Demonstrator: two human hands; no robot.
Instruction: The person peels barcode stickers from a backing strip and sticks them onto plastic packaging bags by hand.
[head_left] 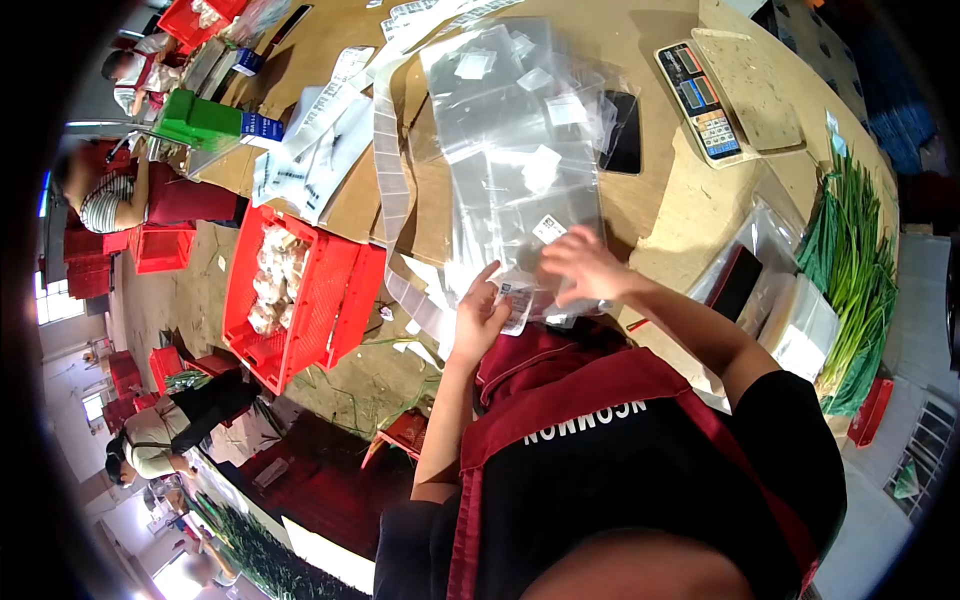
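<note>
My left hand [481, 318] rests at the near edge of a stack of clear plastic bags [490, 205], index finger stretched out and thumb apart. Right beside its thumb is a white printed label [516, 308]; I cannot tell whether the hand touches it. My right hand [582, 264], slightly blurred, is over the near right part of the bags with fingers spread and nothing seen in them. Close to its fingertips, another white label [548, 229] lies on the bags. Several more white labels [541, 169] are on the bags farther up.
A label strip [390, 150] winds along the bags' left side. A phone [621, 133] and a scale [705, 105] are to the right, with green stalks [855, 260] beyond. Red crates [335, 300] stand at the table's left. Other people work farther left.
</note>
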